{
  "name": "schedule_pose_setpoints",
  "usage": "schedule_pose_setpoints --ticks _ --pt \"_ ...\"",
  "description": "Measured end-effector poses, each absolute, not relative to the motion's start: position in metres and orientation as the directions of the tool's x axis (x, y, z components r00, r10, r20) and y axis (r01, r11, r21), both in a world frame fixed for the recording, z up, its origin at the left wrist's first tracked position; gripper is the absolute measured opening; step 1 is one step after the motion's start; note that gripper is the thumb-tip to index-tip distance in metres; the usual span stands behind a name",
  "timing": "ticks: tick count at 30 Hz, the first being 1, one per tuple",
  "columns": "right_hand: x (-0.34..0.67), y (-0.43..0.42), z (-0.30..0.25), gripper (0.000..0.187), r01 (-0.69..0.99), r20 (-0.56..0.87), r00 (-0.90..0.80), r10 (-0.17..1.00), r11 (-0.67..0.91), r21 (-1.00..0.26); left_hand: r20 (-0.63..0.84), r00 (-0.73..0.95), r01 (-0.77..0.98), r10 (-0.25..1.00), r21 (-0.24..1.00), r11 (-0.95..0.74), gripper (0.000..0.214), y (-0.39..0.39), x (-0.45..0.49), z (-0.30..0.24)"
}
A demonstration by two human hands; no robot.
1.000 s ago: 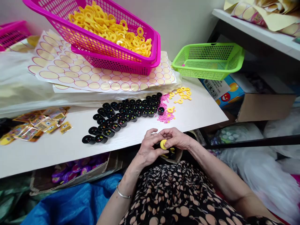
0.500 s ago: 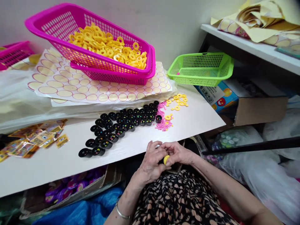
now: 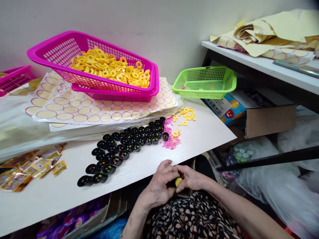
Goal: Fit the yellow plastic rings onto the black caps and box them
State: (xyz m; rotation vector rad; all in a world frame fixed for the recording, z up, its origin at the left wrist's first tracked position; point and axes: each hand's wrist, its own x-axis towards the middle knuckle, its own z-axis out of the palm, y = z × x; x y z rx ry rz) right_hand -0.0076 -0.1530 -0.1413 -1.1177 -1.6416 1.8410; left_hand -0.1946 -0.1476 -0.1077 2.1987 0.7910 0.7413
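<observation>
My left hand (image 3: 161,184) and my right hand (image 3: 193,179) meet over my lap, just off the table's front edge. Between them shows a small yellow round piece (image 3: 177,181); the fingers of both hands are closed around it and cover most of it. My right thumb presses against its lower side. On the table ahead stand several short black cups (image 3: 116,160) in slanting rows, with small coloured bits inside. Next to them are scattered tiny pink beads (image 3: 171,143) and a few yellow ring-shaped pieces with stems (image 3: 187,114).
A tilted pink basket (image 3: 99,83) full of yellow rings rests on sticker sheets (image 3: 107,118). A green basket (image 3: 204,94) sits at the table's back right corner. Shiny cards (image 3: 37,166) lie at left. Right of the table are a shelf (image 3: 261,64), an open carton (image 3: 270,121) and plastic bags.
The view has tilted upward, so table and baskets appear lower. Both hands stay together around the yellow piece, with the fingers slightly shifted.
</observation>
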Motion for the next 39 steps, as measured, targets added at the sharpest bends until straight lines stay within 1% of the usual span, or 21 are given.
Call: schedule_pose_setpoints --ticks 1,3,4,6,7,9,11,13,14,15,16,18,19,21,24,28,30,34,37,39 --pt "-0.006 -0.152 -0.145 0.047 0.316 -0.275 -0.543 0.794 -0.111 -0.942 0.332 0.614 0.334 0.716 0.712 -0.617 0.034 -0.139 -0.197 -0.103" --pt "-0.005 -0.151 -0.151 0.047 0.543 -0.268 -0.478 0.837 0.042 -0.838 0.456 0.464 0.484 0.760 0.588 -0.648 0.034 -0.118 -0.197 -0.094" --pt "-0.005 -0.150 -0.153 0.046 0.624 -0.275 -0.465 0.842 0.091 -0.776 0.469 0.418 0.598 0.778 0.503 -0.624 0.032 -0.106 -0.194 -0.089" --pt "-0.005 -0.149 -0.152 0.046 0.717 -0.293 -0.459 0.838 0.155 -0.680 0.431 0.377 0.782 0.820 0.326 -0.531 0.035 -0.082 -0.185 -0.084" --pt "-0.005 -0.149 -0.149 0.045 0.738 -0.286 -0.460 0.841 0.182 -0.650 0.409 0.378 0.833 0.831 0.241 -0.497 0.037 -0.071 -0.180 -0.083" --pt "-0.003 -0.149 -0.138 0.040 0.739 -0.248 -0.477 0.843 0.232 -0.633 0.366 0.422 0.864 0.829 0.113 -0.490 0.037 -0.052 -0.169 -0.087" --pt "0.004 -0.147 -0.124 0.025 0.693 -0.252 -0.524 0.813 0.236 -0.681 0.330 0.466 0.860 0.821 0.049 -0.508 0.031 -0.039 -0.163 -0.092" --pt "0.012 -0.141 -0.109 0.009 0.610 -0.300 -0.571 0.764 0.151 -0.778 0.319 0.491 0.849 0.811 0.032 -0.527 0.025 -0.034 -0.161 -0.093" --pt "0.016 -0.135 -0.104 0.008 0.566 -0.300 -0.574 0.762 0.105 -0.818 0.325 0.497 0.844 0.805 0.036 -0.536 0.023 -0.033 -0.161 -0.092" --pt "0.020 -0.128 -0.101 0.010 0.528 -0.266 -0.549 0.792 0.082 -0.845 0.339 0.497 0.839 0.799 0.049 -0.543 0.020 -0.034 -0.163 -0.089" --pt "0.023 -0.120 -0.100 0.011 0.504 -0.197 -0.493 0.847 0.094 -0.859 0.357 0.494 0.832 0.793 0.070 -0.550 0.017 -0.035 -0.164 -0.085" --pt "0.026 -0.099 -0.104 0.009 0.524 0.013 -0.325 0.945 0.192 -0.830 0.395 0.478 0.810 0.784 0.147 -0.567 0.014 -0.041 -0.171 -0.077" --pt "0.026 -0.089 -0.109 0.007 0.552 0.100 -0.254 0.962 0.229 -0.802 0.408 0.464 0.793 0.786 0.205 -0.574 0.014 -0.045 -0.175 -0.073" --pt "0.025 -0.073 -0.120 0.007 0.602 0.200 -0.179 0.963 0.267 -0.752 0.409 0.434 0.742 0.803 0.343 -0.576 0.015 -0.054 -0.184 -0.071" --pt "0.022 -0.062 -0.130 0.008 0.663 0.223 -0.174 0.959 0.282 -0.694 0.368 0.379 0.687 0.849 0.503 -0.524 0.014 -0.068 -0.198 -0.081" --pt "0.018 -0.063 -0.133 0.012 0.740 0.196 -0.192 0.962 0.273 -0.615 0.308 0.282 0.671 0.909 0.614 -0.416 0.020 -0.083 -0.204 -0.108" --pt "0.019 -0.064 -0.132 0.013 0.749 0.203 -0.207 0.957 0.288 -0.597 0.297 0.243 0.638 0.924 0.669 -0.382 0.023 -0.087 -0.203 -0.120" --pt "0.025 -0.062 -0.133 0.007 0.675 0.228 -0.223 0.948 0.318 -0.665 0.310 0.144 0.569 0.940 0.751 -0.335 0.033 -0.091 -0.200 -0.135" --pt "0.029 -0.062 -0.133 0.010 0.633 0.246 -0.217 0.945 0.328 -0.701 0.295 0.105 0.553 0.950 0.776 -0.302 0.043 -0.093 -0.200 -0.142" --pt "0.030 -0.062 -0.134 0.010 0.629 0.252 -0.206 0.946 0.325 -0.706 0.283 0.093 0.549 0.955 0.785 -0.286 0.044 -0.093 -0.201 -0.145"
